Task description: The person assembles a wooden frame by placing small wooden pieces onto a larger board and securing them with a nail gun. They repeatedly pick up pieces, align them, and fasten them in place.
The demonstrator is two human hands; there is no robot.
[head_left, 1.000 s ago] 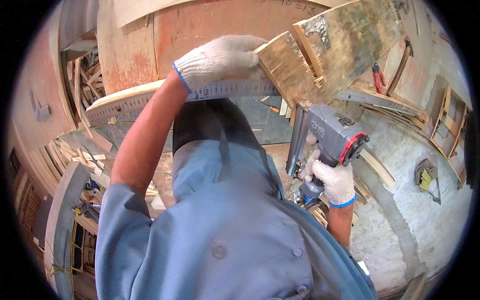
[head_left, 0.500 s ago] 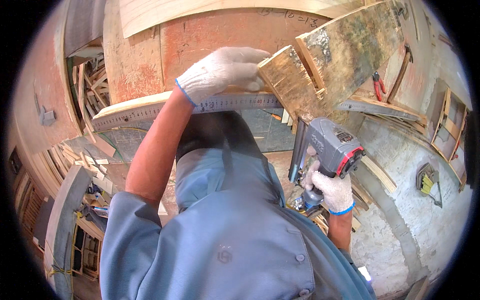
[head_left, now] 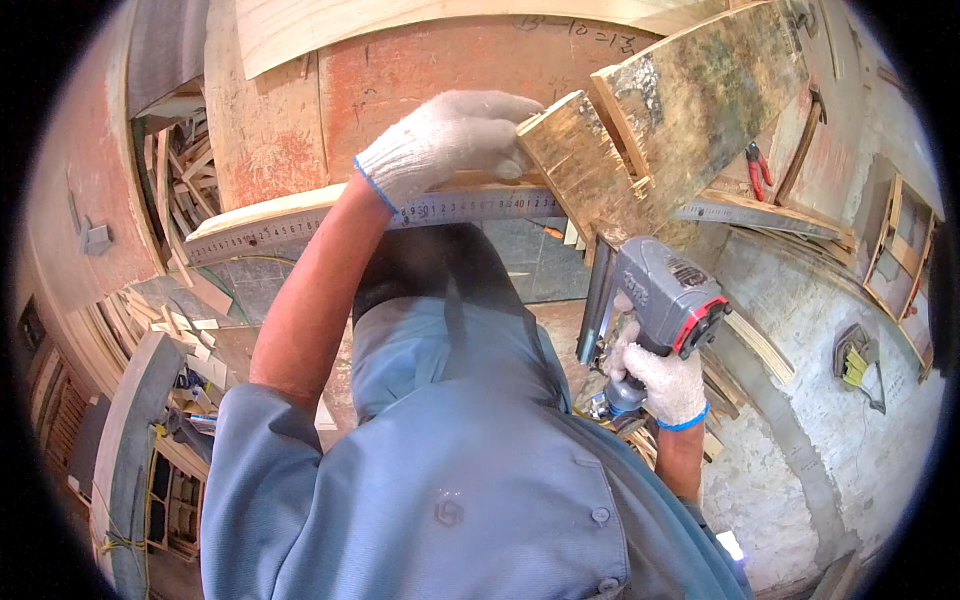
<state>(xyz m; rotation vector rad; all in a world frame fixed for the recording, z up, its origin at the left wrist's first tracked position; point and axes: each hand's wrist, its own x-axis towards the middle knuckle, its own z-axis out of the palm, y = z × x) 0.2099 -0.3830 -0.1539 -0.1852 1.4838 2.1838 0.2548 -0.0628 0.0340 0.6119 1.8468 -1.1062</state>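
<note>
My right hand (head_left: 660,375), in a white knit glove with a blue cuff, is wrapped round the handle of a grey and red nail gun (head_left: 672,290). The gun's nose meets the near lower edge of a stained, weathered wooden board (head_left: 715,105). A slot is cut into that board, leaving a short section on its left. At the left end of this section my left hand (head_left: 450,140), gloved alike, holds the board, its fingertips partly hidden by the edge. Below the left wrist, a steel ruler strip (head_left: 455,207) with printed markings runs along the workbench's front edge.
The workbench (head_left: 400,90) has a reddish, worn top with a pale plywood sheet (head_left: 440,25) at the back. Red-handled pliers (head_left: 758,172) and a hammer (head_left: 803,145) lie at the right. Scrap wood (head_left: 185,170) fills an opening at the left, and offcuts litter the floor.
Almost nothing differs. My left hand has shifted very slightly at the board's end; the nail gun and the board stay where they were.
</note>
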